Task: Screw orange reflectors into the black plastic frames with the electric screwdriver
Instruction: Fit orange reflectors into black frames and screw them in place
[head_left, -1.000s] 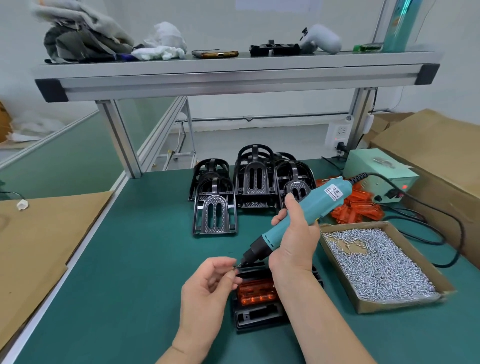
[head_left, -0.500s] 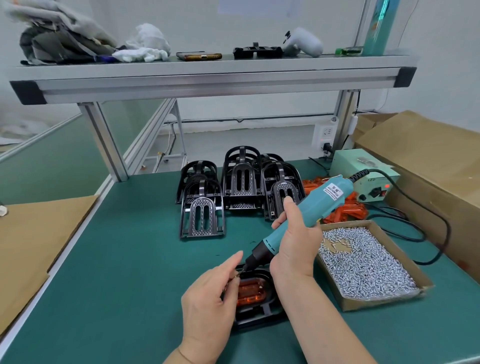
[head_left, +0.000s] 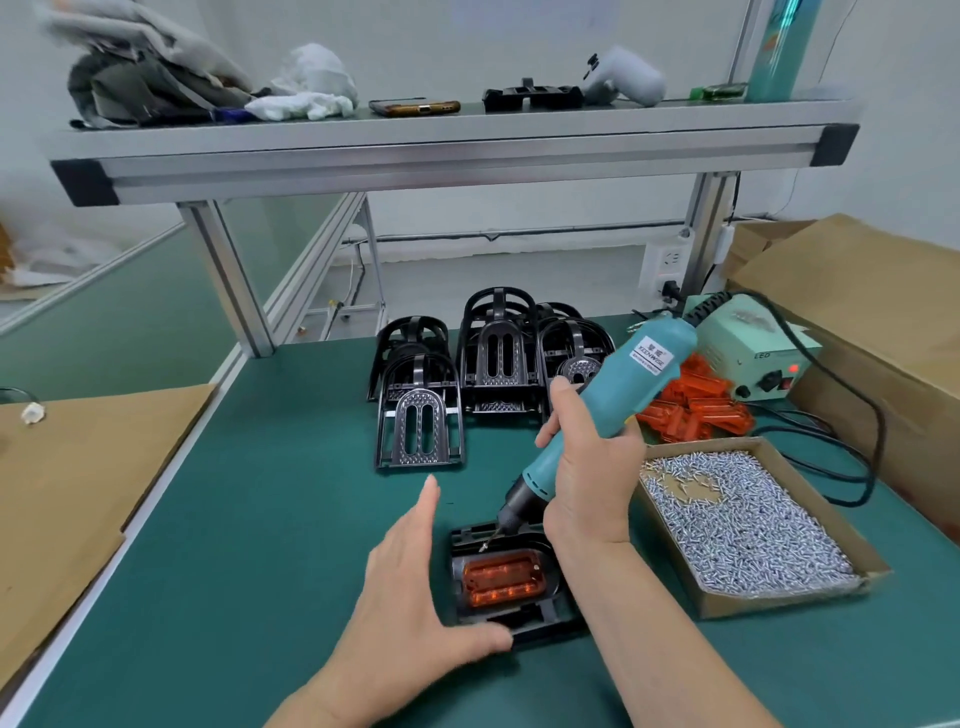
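Green tabletop carried the black plastic frame at 6 o'clock, the orange reflector seated in it, long axis 9 to 3. Our left hand lay open at its 9 o'clock side, thumb touching the near corner. Our right hand gripped the electric screwdriver, its bit slanting toward the reflector's 11 o'clock corner.

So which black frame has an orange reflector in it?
The frame lying flat between the left hand and right hand, holding the reflector; the frames grouped behind show none.
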